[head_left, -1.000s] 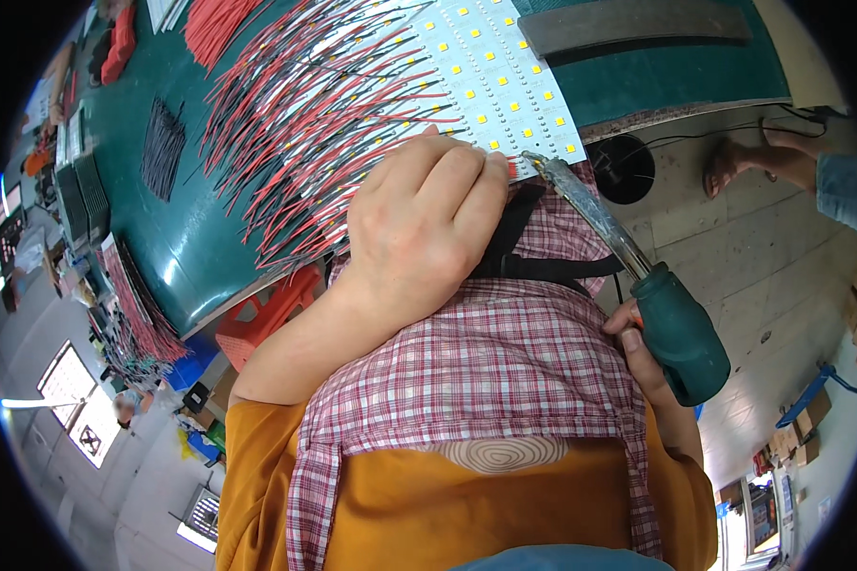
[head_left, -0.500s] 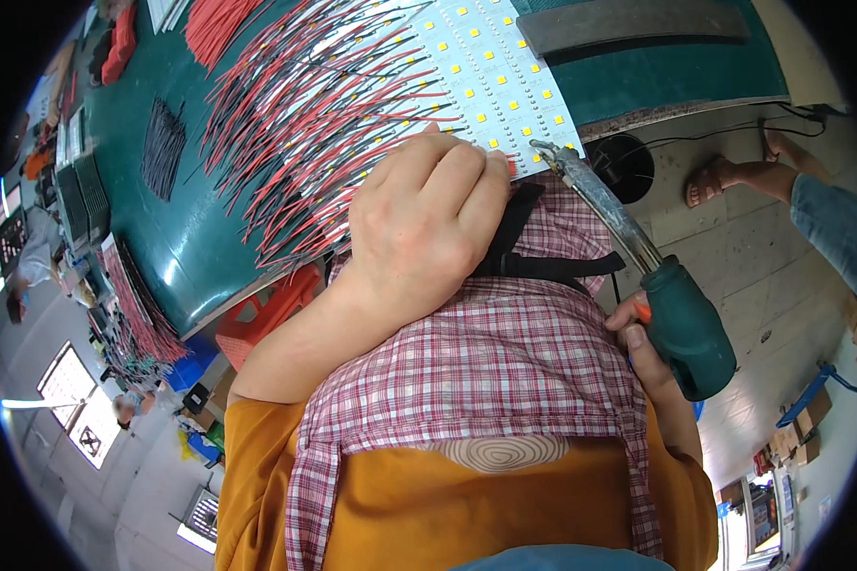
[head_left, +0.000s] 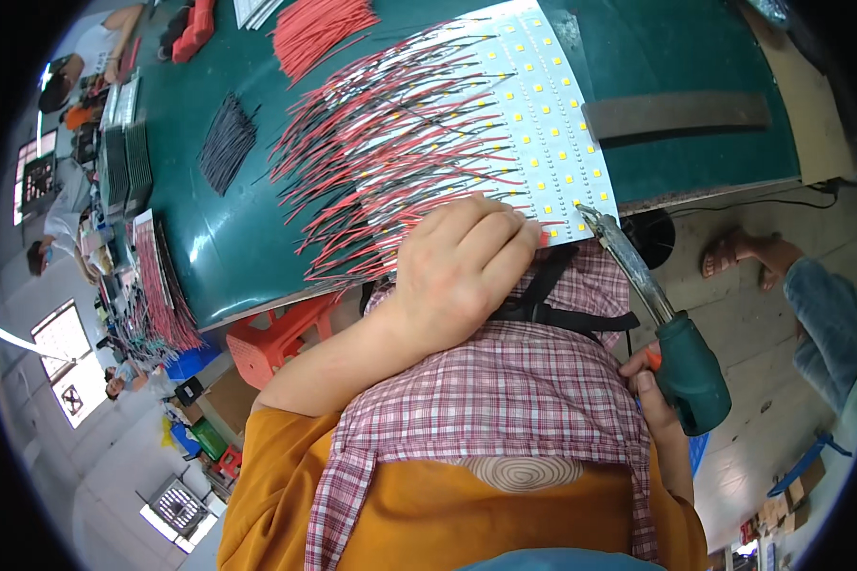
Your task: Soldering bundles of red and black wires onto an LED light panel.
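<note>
A white LED circuit board [head_left: 567,124] with rows of small yellow squares lies at the table's near edge. Many red and black wires [head_left: 390,143] fan out leftward from it. My left hand [head_left: 462,271] rests closed over the board's near edge, fingers curled together; short red wire ends [head_left: 547,234] show beside the fingertips. The rest of what it pinches is hidden. In my right hand [head_left: 655,395] is a soldering iron [head_left: 693,371] with a dark green handle. Its metal tip points up-left, over the board's lower right part; contact I cannot tell.
A dark flat bar [head_left: 681,118] lies right of the board on the green table [head_left: 186,257]. Bundles of red wires [head_left: 319,33] and black wires [head_left: 227,143] lie further left. A red stool [head_left: 271,347] stands under the edge. Another person's legs [head_left: 809,305] are at the right.
The view has shifted, so the table and board sit lower and further right. My left hand stays at the board's near edge; the iron stays near the board's lower right part.
</note>
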The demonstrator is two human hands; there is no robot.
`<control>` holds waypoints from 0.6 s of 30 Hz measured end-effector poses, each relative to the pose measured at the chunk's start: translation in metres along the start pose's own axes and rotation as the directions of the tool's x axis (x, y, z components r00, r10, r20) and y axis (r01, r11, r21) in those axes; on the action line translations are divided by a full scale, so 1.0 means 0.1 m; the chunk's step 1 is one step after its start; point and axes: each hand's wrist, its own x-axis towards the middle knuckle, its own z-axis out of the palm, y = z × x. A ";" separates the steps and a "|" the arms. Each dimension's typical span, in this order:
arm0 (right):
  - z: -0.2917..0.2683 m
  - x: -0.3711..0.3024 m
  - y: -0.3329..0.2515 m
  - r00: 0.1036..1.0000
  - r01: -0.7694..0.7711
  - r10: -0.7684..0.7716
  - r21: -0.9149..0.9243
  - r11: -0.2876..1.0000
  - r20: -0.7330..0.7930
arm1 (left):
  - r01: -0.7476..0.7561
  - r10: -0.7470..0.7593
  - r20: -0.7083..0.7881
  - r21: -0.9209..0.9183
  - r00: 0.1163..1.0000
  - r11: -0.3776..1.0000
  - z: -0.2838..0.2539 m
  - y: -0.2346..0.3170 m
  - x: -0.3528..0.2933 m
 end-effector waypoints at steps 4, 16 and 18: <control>0.04 0.08 -0.11 1.000 -0.004 0.004 0.051 0.999 -0.009 | 0.020 -0.020 0.024 0.025 1.000 0.999 -0.04 0.04 -0.02; 0.05 0.14 -0.09 0.999 -0.034 0.034 0.021 0.999 -0.017 | -0.011 0.011 0.021 -0.002 1.000 1.000 -0.14 -0.09 -0.13; 0.04 0.13 -0.09 1.000 0.017 -0.016 0.007 1.000 -0.008 | -0.026 0.025 0.024 0.061 0.999 0.998 -0.26 -0.18 -0.25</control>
